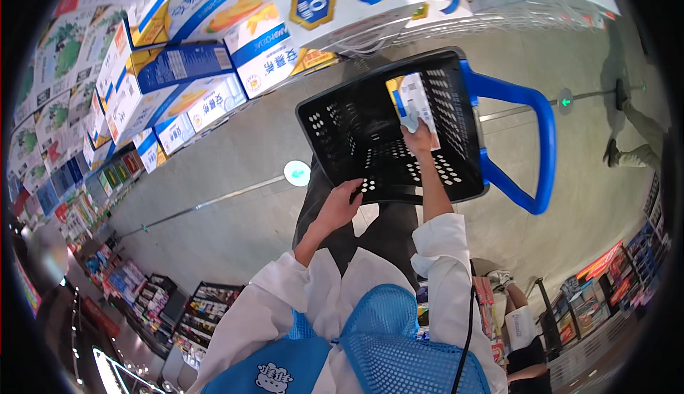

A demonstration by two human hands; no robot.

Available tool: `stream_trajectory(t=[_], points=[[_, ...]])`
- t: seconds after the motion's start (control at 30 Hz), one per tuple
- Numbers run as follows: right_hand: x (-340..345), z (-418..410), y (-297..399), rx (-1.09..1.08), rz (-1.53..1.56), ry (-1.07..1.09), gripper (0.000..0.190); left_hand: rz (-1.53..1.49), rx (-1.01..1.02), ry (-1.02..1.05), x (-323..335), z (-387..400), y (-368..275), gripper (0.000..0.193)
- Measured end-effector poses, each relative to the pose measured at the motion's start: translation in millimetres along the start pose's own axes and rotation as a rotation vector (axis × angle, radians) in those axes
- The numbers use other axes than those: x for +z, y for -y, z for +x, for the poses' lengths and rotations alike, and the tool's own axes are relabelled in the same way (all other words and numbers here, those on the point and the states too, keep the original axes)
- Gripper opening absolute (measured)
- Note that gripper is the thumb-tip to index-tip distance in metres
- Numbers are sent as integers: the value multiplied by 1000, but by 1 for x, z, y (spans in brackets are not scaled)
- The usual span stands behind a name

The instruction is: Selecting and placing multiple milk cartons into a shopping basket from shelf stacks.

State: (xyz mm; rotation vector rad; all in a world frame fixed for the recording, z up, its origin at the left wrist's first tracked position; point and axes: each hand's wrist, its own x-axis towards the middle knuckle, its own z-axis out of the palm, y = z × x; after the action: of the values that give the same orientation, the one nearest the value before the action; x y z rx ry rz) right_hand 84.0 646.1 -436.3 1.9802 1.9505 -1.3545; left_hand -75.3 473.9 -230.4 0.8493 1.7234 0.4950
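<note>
Before me is a black plastic shopping basket (390, 127) with perforated walls and a blue handle (545, 143) swung out to the right. Inside it, my right hand (419, 138) grips the lower end of a white, blue and yellow carton (412, 97), which lies along the basket's right part. My left hand (342, 204) is at the basket's near left rim, fingertips by the holes, with its fingers bent; whether it grips the rim is hard to tell.
Stacked milk-drink cartons (176, 78) stand at the upper left, and more boxes rest on a wire rack (481, 25) along the top. Other people's legs show at the right (636, 132) and lower right (515, 292). Stocked shelves (206, 308) stand lower left.
</note>
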Motion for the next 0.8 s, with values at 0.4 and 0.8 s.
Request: stream_trajectory(t=[0.4, 0.8], points=[[4, 34, -16, 104, 67, 292, 53, -297, -122, -135, -3, -3, 39, 35], [-13, -87, 36, 35, 72, -87, 44, -233, 64, -142, -62, -25, 7, 39]])
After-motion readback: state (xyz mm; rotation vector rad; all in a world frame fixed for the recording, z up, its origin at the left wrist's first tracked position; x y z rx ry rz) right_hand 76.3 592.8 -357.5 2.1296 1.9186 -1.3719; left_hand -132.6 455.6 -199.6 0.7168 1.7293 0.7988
